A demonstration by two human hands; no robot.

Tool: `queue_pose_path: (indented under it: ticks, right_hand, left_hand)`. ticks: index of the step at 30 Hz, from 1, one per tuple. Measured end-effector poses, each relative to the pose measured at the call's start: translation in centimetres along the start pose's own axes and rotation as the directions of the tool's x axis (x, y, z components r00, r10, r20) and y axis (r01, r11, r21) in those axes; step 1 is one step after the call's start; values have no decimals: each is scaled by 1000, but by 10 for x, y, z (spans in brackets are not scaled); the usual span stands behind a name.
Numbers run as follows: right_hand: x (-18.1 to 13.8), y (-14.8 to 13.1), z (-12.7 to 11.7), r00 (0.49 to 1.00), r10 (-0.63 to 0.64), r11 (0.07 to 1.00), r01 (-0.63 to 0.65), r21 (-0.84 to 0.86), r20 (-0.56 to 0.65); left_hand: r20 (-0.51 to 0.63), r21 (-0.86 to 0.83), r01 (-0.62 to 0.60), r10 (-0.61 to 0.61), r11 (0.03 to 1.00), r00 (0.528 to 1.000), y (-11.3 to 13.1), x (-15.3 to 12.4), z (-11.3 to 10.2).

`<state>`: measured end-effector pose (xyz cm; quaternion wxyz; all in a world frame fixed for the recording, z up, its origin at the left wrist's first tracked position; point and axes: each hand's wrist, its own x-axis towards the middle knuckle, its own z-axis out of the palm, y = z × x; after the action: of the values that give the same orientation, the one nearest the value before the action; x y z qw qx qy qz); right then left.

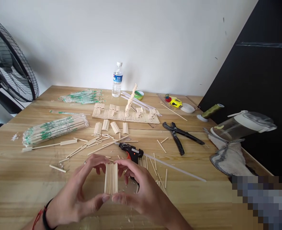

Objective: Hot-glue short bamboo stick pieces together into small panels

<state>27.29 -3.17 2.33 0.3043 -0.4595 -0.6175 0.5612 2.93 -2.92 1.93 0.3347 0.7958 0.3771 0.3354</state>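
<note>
Between my two hands is a small panel of wooden sticks [111, 179] laid side by side, held above the table. My left hand [83, 185] grips its left side, thumb at the near end and fingers at the far end. On the other side my right hand [138, 182] pinches it the same way. Just beyond lies a black glue gun [131, 150] with a small lit orange light and a clear glue stick [176, 167] out of its back; my right hand hides part of its handle. Short cut sticks [83, 147] are scattered around.
A stick-built model [124, 115] stands behind several small stick panels [115, 127]. Bundled wrapped sticks [57, 127] lie left, pliers-like cutters [176, 134] right. Farther back stand a water bottle [117, 81] and yellow tape measure [176, 102]. A fan [9, 60] is at left, a lidded plastic container [239, 126] at right.
</note>
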Motion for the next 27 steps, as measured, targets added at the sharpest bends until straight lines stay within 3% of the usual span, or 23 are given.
queue_pose_path:
  ticks: [11,27]
  right_hand:
    - [1,-2,1,996,-88,996,88,12,20]
    - [3,0,0,991,-115,993,115,3,60]
  left_hand:
    - [-31,6,7,-6,1000,999,7,4,0]
    - [-29,70,-20,22,997,999,9,3,-3]
